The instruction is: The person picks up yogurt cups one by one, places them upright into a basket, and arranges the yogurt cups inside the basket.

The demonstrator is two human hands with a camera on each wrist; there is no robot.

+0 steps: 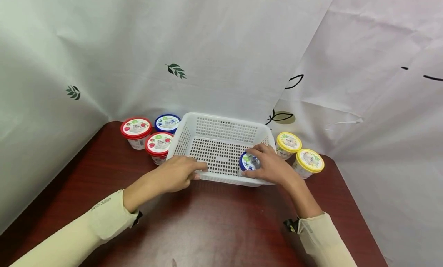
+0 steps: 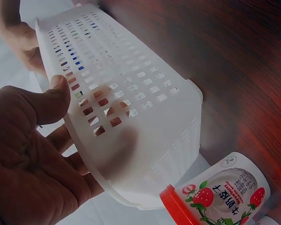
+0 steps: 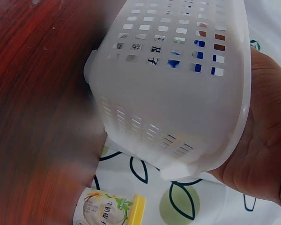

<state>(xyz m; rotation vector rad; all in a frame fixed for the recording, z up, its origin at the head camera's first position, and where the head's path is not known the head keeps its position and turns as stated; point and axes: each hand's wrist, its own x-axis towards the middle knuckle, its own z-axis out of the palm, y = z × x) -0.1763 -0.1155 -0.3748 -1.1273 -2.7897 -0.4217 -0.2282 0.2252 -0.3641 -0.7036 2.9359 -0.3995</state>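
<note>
A white plastic basket (image 1: 225,178) with perforated walls stands on the table. My left hand (image 1: 175,174) grips its near rim by the left corner; in the left wrist view the thumb lies over the rim and the other fingers reach behind the wall. Inside the basket, at its near right corner, sits a blue-lidded yogurt cup (image 1: 250,162). My right hand (image 1: 273,166) holds this cup from the right, thumb on the near side and fingers on the far side of the lid. Through the holes in the right wrist view, parts of the cup's blue (image 3: 197,55) show.
Left of the basket stand two red-lidded cups (image 1: 136,127) with strawberry pictures and another blue-lidded cup (image 1: 167,123) behind. Two yellow-lidded cups (image 1: 309,161) stand close to its right side. A white curtain (image 1: 221,59) hangs behind the dark red table (image 1: 214,224).
</note>
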